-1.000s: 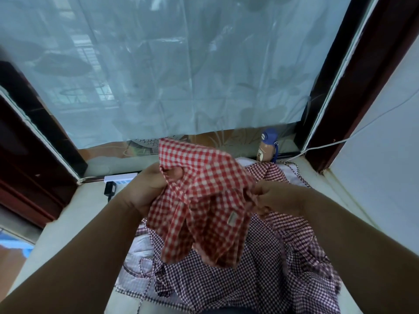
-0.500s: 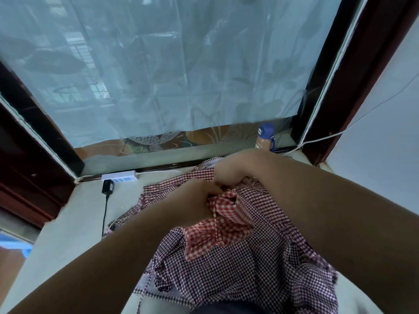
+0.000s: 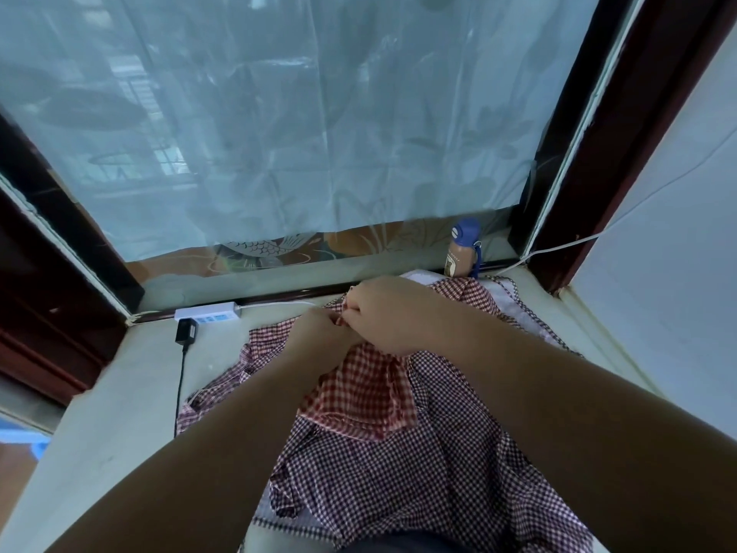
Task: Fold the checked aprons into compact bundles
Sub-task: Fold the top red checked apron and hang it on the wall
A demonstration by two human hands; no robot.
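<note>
A bright red checked apron [image 3: 365, 393] lies bunched on top of a larger dark maroon checked apron [image 3: 418, 480] spread over the pale sill. My left hand [image 3: 319, 337] and my right hand [image 3: 383, 313] meet at the red apron's far edge, knuckles together. Both pinch the cloth there with curled fingers. The fingertips and the part of the apron under the hands are hidden.
A white power strip [image 3: 207, 313] with a black plug and cord [image 3: 185, 333] lies at the back left. A bottle with a blue cap [image 3: 462, 249] stands by the window at the back right. Dark wooden frames flank the sill [image 3: 119, 393].
The red apron was held up between my hands; it has come down onto the maroon apron, and both hands have moved together to its far edge.
</note>
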